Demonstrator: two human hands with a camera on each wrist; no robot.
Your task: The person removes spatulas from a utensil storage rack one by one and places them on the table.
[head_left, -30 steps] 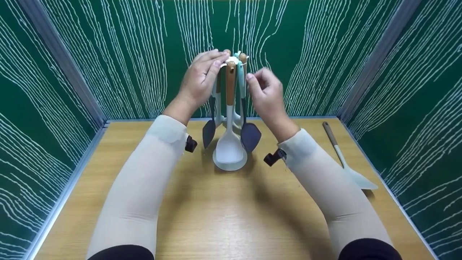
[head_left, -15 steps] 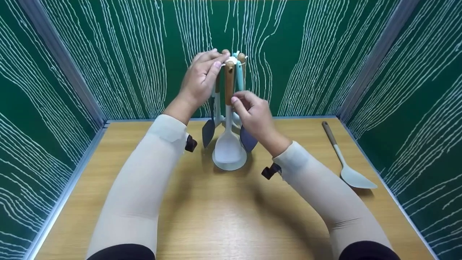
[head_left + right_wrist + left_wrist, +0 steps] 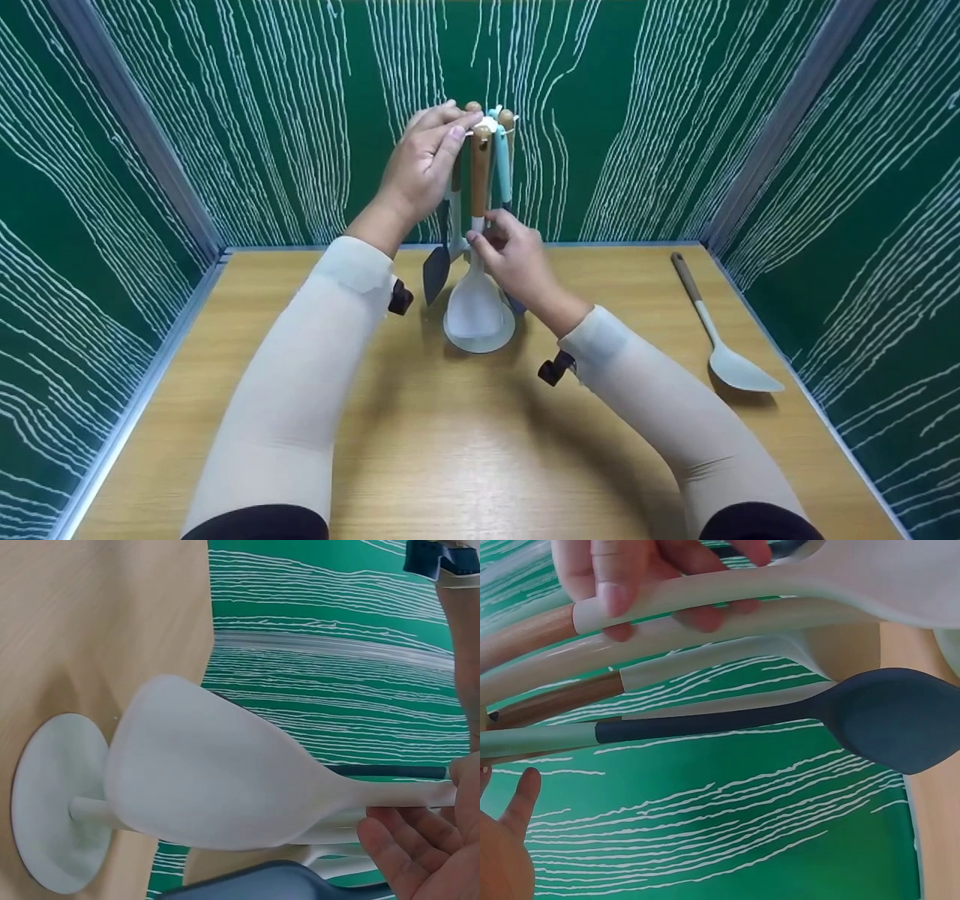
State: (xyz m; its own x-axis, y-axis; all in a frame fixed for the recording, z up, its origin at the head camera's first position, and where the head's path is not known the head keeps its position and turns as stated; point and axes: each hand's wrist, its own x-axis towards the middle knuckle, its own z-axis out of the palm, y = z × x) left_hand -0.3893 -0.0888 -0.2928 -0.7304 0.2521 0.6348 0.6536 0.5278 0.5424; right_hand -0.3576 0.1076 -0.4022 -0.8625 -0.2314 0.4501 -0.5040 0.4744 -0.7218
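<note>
Since the earlier frame, the right hand (image 3: 517, 259) has lowered along the wood-handled white turner (image 3: 472, 300); its fingers now pinch the neck. The turner hangs blade-down at the utensil stand (image 3: 489, 346), upper centre of the frame. The left hand (image 3: 416, 165) rests on the stand's top, fingers extended. A brown-handled spatula (image 3: 739, 367) lies on the surface (image 3: 420, 427) at right.

And here we go: two hands of yours in the frame, left hand (image 3: 416, 169) and right hand (image 3: 517, 259), two pale sleeves (image 3: 266, 405), two black wrist cameras (image 3: 401, 297)! One utensil stand (image 3: 56, 810) before you, one pale turner (image 3: 472, 304) at the front, three wooden handle tops (image 3: 506, 118); overlap hides the stand's full tally. One loose turner (image 3: 737, 369), one tabletop (image 3: 420, 465), three green walls (image 3: 675, 112)!
</note>
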